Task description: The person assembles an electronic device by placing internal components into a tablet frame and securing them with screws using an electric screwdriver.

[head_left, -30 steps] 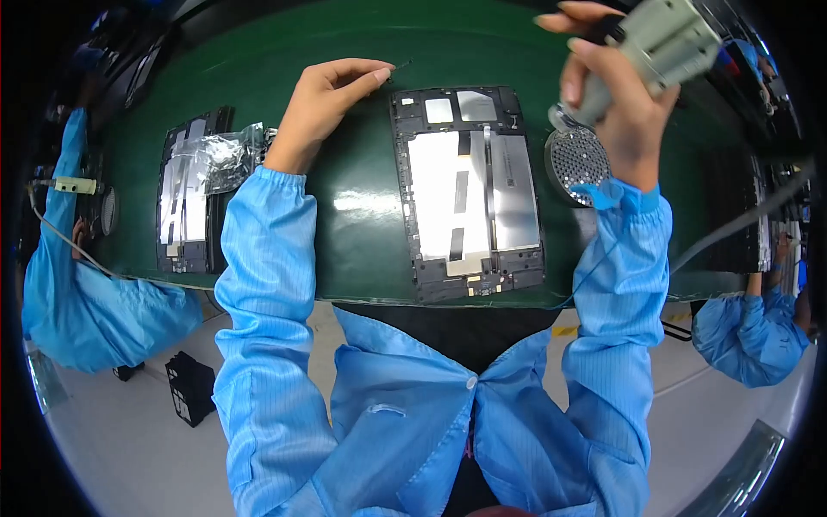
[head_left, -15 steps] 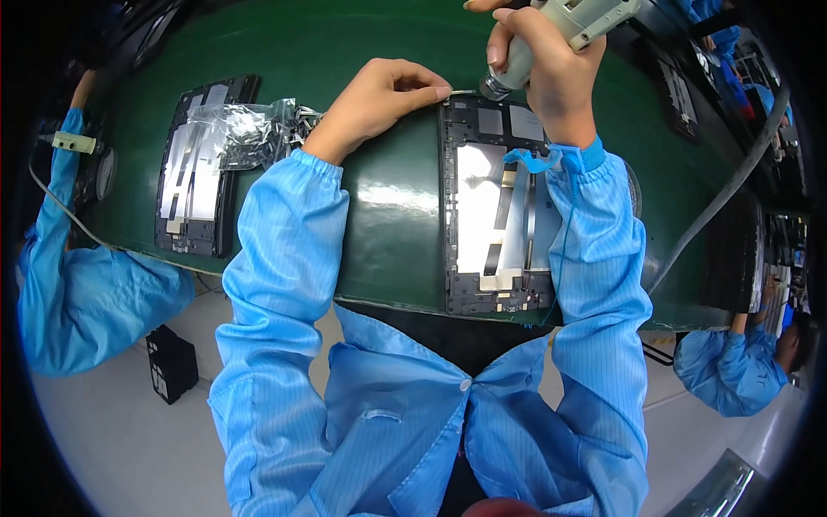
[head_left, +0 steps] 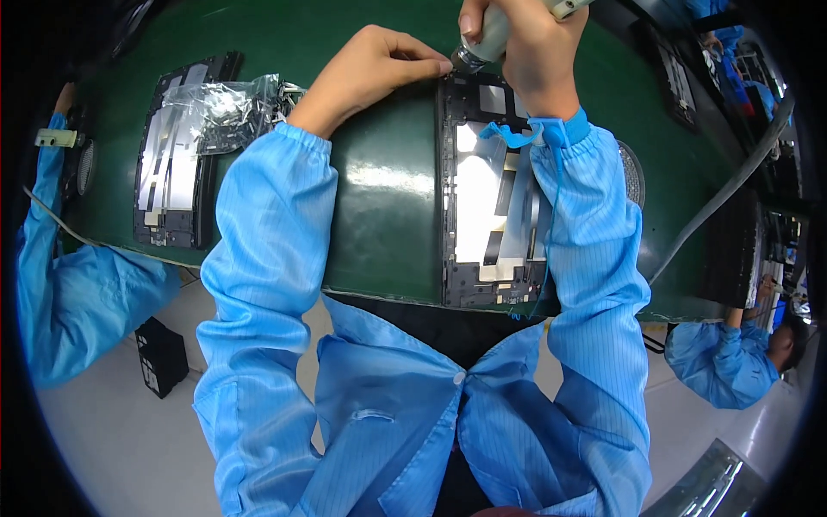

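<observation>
My right hand (head_left: 541, 65) is wrapped round a pale electric screwdriver (head_left: 494, 36), its metal nose pointing down-left at the top left corner of an opened tablet (head_left: 478, 237). My left hand (head_left: 366, 77) pinches with thumb and forefinger at that same corner, right beside the nose; what the fingertips hold is too small to make out. The tablet lies inside up, with a black frame, bright silver panels and dark flat cables. A blue wrist strap (head_left: 551, 132) with a cord circles my right wrist, and my right forearm covers part of the tablet.
Left of my left arm, a clear bag of small dark parts (head_left: 231, 114) rests on a second opened tablet (head_left: 168, 194). A grey cable (head_left: 732, 194) crosses the green table (head_left: 379, 246) at right. Co-workers in blue sit at both sides.
Both hands have moved slightly up in the picture, and the screwdriver has come left and down onto the tablet's corner beside my left fingertips. The whole view has shifted a little.
</observation>
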The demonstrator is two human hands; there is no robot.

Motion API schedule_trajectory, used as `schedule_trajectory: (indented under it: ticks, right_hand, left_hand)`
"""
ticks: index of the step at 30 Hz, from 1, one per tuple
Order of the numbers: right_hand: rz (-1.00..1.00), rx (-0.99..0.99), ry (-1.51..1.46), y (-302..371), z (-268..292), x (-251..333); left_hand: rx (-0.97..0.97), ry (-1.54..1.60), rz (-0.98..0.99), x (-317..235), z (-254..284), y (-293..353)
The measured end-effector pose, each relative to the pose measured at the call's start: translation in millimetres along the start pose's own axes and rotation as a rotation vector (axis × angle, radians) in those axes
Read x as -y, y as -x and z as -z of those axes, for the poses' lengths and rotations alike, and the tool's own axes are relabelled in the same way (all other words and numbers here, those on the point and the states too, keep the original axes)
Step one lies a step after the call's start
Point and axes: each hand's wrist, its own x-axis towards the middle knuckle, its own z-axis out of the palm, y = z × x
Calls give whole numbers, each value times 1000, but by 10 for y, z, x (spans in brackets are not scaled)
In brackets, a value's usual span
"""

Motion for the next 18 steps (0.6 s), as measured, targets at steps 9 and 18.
schedule_trajectory:
  ticks: [9,18]
  right_hand:
    - [17,-20,68,7,-55,-50]
    - [23,-27,104,30,-108,-80]
  left_hand:
    - [59,-76,20,157,41,-48]
    - [13,203,135,-92,40,37]
